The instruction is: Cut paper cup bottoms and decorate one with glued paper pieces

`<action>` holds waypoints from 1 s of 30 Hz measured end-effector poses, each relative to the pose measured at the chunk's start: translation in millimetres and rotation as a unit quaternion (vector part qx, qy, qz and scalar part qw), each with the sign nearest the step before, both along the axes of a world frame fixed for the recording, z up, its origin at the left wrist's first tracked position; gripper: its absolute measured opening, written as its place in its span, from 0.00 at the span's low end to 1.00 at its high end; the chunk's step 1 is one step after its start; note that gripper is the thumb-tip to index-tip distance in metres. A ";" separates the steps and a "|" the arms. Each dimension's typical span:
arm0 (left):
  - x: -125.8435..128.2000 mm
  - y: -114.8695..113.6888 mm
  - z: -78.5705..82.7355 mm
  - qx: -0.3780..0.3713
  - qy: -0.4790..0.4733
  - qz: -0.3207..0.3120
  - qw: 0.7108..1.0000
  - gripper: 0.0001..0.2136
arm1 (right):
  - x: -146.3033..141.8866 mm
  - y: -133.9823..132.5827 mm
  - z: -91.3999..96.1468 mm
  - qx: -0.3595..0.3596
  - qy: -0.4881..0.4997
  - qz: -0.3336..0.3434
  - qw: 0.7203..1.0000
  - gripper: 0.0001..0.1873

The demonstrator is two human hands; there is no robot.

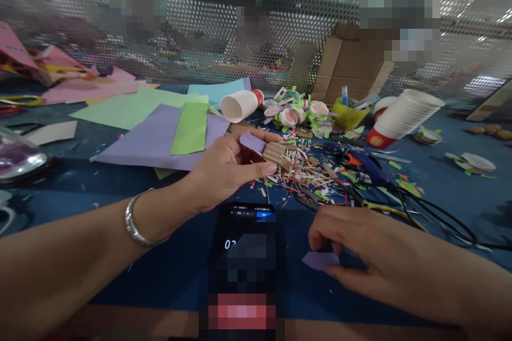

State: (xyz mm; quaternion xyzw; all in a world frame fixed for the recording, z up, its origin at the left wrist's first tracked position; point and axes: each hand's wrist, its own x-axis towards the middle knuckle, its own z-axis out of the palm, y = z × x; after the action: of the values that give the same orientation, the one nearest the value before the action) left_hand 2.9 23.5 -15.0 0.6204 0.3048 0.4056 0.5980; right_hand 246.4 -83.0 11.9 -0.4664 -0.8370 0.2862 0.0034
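Observation:
My left hand (224, 170) is closed around a small piece of cardboard (277, 154), pinched between thumb and fingers. A strip of purple paper (252, 142) shows in the same hand, against the fingers; whether it is joined to the cardboard I cannot tell. Lower and to the right, my right hand (364, 245) pinches a small purple paper piece (320, 260) low over the blue table. A phone (245, 226) with a lit timer screen lies between my hands. Behind the cardboard spreads a heap of paper scraps (300, 173).
At left lie large purple (140, 141) and green sheets (136, 104). Stacked paper cups (412, 112), a tipped cup (240, 106) and several paper-cup crafts (290, 116) stand behind. A blue glue gun (368, 168), its black cable and yellow-handled scissors (394, 212) lie right.

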 end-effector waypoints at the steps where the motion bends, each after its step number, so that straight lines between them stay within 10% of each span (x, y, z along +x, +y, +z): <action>1: 0.0 0.0 0.3 0.000 0.004 0.000 1.000 0.21 | 0.1 0.2 0.4 -0.010 0.003 -0.008 1.000 0.05; 17: -2.4 -9.5 6.8 0.078 0.073 -0.022 0.994 0.20 | 0.5 14.4 1.6 0.045 0.235 -0.173 0.955 0.05; 30: 4.4 -29.7 15.4 -0.016 0.050 -0.061 0.997 0.18 | -15.8 14.9 -1.3 0.089 0.359 -0.260 0.892 0.05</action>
State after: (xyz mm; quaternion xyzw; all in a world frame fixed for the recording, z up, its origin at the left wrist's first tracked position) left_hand 7.3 -6.2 0.4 0.6478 0.3024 0.3317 0.6155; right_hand 230.6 -68.0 10.6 -0.5307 -0.6499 0.3471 0.4191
